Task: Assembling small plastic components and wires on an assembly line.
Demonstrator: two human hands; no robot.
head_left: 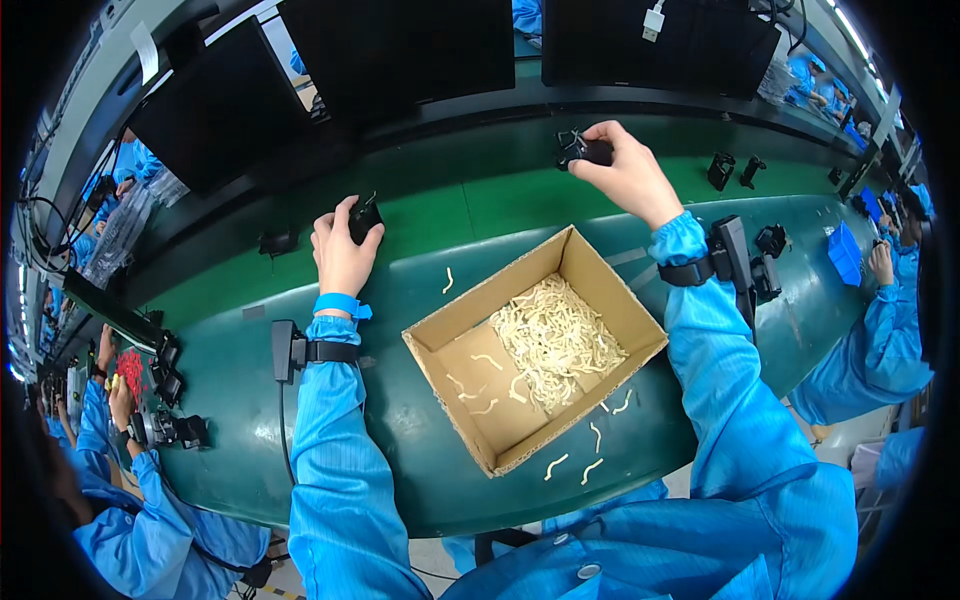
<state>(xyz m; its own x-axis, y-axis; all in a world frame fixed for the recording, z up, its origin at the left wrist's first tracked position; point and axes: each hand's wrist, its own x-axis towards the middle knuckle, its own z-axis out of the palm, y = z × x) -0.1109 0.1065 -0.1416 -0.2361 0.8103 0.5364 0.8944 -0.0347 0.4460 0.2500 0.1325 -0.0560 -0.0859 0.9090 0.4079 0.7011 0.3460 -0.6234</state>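
My left hand (341, 252) grips a small black part (364, 217) at the edge of the green conveyor belt (470, 205). Farther along the belt, my right hand (628, 175) is closed on another small black part (583, 150) with a thin wire clip. Between my arms, an open cardboard box (440, 335) sits on the dark green bench. It holds a pile of pale curved foam pieces (552, 340). Both forearms wear blue sleeves with black wrist-mounted devices.
Loose foam pieces (575, 466) lie on the bench in front of the box. More black parts (733, 170) ride the belt to the right. Dark monitors (400, 45) hang above. Co-workers in blue sit at left (140, 520) and right (880, 330), the latter by a blue bin (845, 252).
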